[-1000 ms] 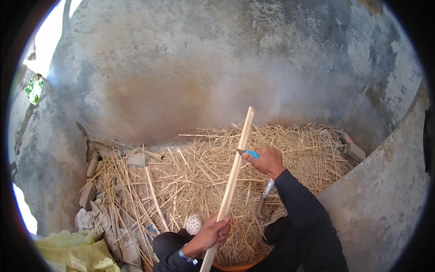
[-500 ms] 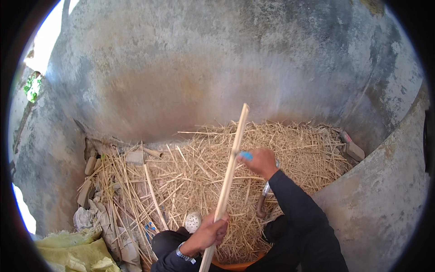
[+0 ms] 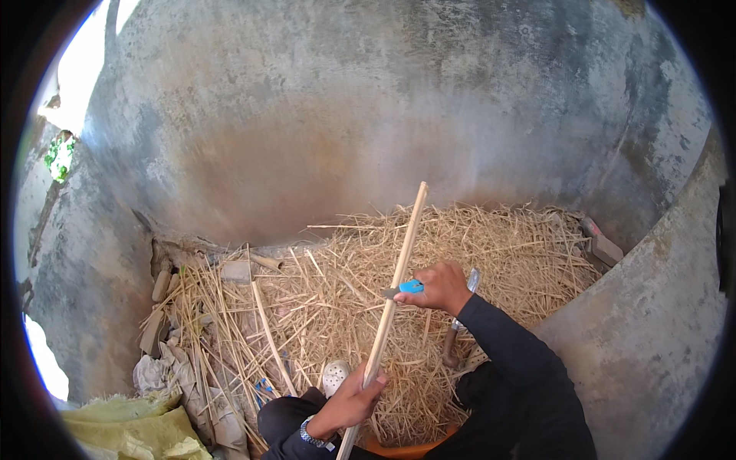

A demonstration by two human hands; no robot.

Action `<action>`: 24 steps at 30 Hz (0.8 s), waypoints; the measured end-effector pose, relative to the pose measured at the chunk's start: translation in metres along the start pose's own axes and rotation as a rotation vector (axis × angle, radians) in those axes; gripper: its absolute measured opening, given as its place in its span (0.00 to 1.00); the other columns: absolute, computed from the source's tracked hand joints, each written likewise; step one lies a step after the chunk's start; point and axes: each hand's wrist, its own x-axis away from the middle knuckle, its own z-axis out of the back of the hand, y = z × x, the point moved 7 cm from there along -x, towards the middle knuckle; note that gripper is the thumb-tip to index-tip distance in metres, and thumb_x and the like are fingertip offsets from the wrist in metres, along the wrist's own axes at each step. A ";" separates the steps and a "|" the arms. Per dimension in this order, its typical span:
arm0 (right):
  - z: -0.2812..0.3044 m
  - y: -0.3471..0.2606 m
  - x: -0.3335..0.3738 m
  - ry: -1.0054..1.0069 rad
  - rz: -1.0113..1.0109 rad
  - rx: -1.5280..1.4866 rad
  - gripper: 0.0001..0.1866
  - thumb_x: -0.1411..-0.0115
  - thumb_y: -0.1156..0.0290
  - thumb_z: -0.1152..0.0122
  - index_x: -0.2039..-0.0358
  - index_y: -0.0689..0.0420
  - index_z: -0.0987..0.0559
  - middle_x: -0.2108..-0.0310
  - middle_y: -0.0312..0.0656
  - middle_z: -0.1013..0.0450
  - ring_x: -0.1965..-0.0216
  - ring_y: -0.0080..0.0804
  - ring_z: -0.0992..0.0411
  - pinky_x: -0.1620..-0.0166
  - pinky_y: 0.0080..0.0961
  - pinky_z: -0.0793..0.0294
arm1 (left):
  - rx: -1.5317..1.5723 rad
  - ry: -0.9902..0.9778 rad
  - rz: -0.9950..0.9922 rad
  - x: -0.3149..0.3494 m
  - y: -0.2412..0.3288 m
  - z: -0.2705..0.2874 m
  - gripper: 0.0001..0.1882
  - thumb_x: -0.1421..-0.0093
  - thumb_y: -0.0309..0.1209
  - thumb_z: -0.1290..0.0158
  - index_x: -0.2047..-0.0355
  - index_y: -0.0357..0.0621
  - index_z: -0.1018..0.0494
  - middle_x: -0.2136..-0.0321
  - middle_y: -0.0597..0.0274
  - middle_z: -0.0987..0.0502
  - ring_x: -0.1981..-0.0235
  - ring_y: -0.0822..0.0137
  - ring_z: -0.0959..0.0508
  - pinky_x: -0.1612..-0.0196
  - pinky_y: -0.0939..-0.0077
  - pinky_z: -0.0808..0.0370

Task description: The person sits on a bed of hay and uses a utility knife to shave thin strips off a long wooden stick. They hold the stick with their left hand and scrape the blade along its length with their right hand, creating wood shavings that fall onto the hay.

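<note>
A long, pale bamboo strip [image 3: 400, 268] slants up and away from my lap, its far end raised above the shavings. My left hand [image 3: 354, 397] is wrapped round its lower part, below the middle. In my right hand [image 3: 438, 287] is a knife [image 3: 412, 287] with a bright blue handle. Its short dark blade lies across the strip, touching it or just over it; my thumb is close beside the strip. Most of the handle is hidden in the closed fingers.
Straw-like shavings [image 3: 498, 261] cover the floor, with loose strips [image 3: 268, 330] at left. A wooden-handled metal tool [image 3: 452, 349] lies by my right forearm. A white clog [image 3: 335, 376], yellow sack [image 3: 138, 429], bricks [image 3: 606, 249] and a concrete wall [image 3: 368, 115] surround the spot.
My right hand has moved down along the strip with the knife, whose blade now shows across it. My left hand keeps its hold. The whole view has shifted slightly.
</note>
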 end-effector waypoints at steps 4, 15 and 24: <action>-0.017 0.077 -0.015 -0.020 -0.286 0.075 0.43 0.51 0.21 0.61 0.89 0.51 0.24 0.93 0.36 0.36 0.91 0.30 0.37 0.86 0.30 0.43 | 0.116 -0.066 0.054 0.001 -0.009 -0.011 0.07 0.32 0.36 0.55 0.64 0.49 0.40 0.85 0.76 0.44 0.89 0.80 0.46 0.87 0.83 0.47; 0.020 0.170 -0.007 0.036 -0.607 0.104 0.43 0.49 0.23 0.60 0.88 0.55 0.24 0.88 0.42 0.31 0.85 0.40 0.31 0.80 0.39 0.37 | 0.104 -0.125 0.150 0.005 -0.026 -0.013 0.06 0.31 0.34 0.57 0.66 0.50 0.39 0.84 0.76 0.43 0.88 0.80 0.45 0.86 0.84 0.47; 0.036 0.282 0.084 0.351 -1.092 0.180 0.43 0.44 0.29 0.58 0.77 0.64 0.21 0.82 0.53 0.28 0.81 0.48 0.28 0.73 0.46 0.33 | 0.255 -0.177 0.272 0.003 -0.040 -0.013 0.05 0.32 0.35 0.56 0.65 0.51 0.36 0.85 0.76 0.44 0.90 0.80 0.46 0.89 0.83 0.48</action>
